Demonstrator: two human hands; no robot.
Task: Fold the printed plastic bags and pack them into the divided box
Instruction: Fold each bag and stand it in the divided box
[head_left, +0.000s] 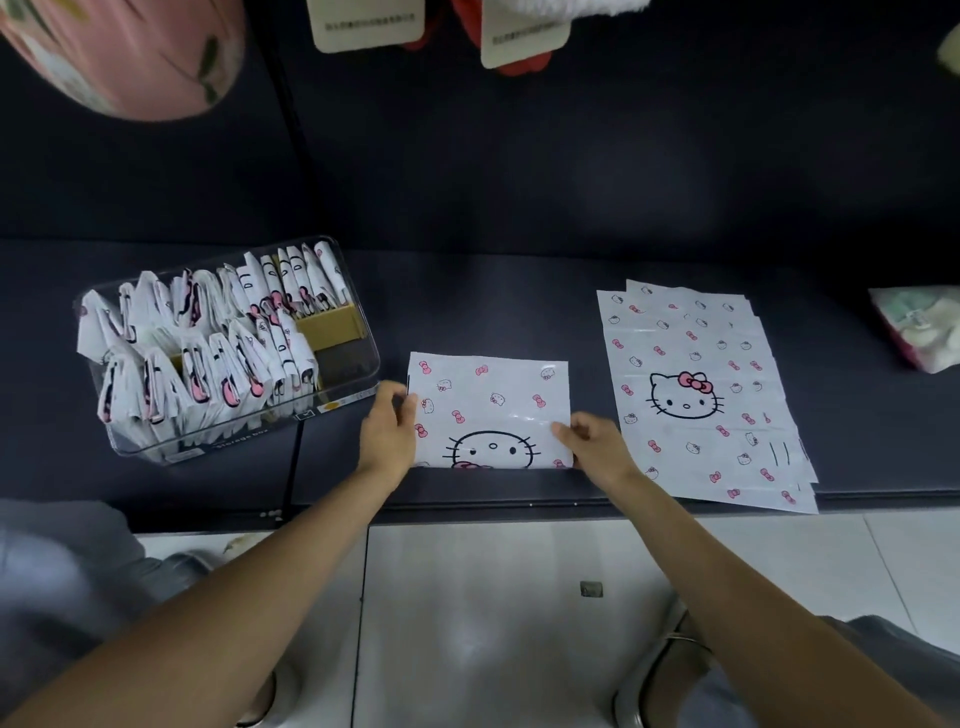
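Your two forearms come in from the bottom edge, over pale floor tiles, up to the dark bench (519, 312). Left hand (388, 434) pinches the left edge of the folded bag (491, 410), thumb on top, fingers curled under. Right hand (592, 447) pinches the right edge near the lower corner, same grip. You hold both short edges, probably to keep the slippery film taut and square for the next fold. Bag lies flat on the bench, between the divided box (228, 348) and the stack of flat bags (701, 395), near the front edge. Its long axis runs left-right; the cat face print sits upside down at the near fold, so it looks already halved. Stack lies to your right, long axis running away from you, print upright, handy for the right hand to pull the next one. Box sits to your left, clear walls, cardboard dividers, folded bags standing on edge in most sections; a right-end section shows bare cardboard. Judged well along, several flat bags left
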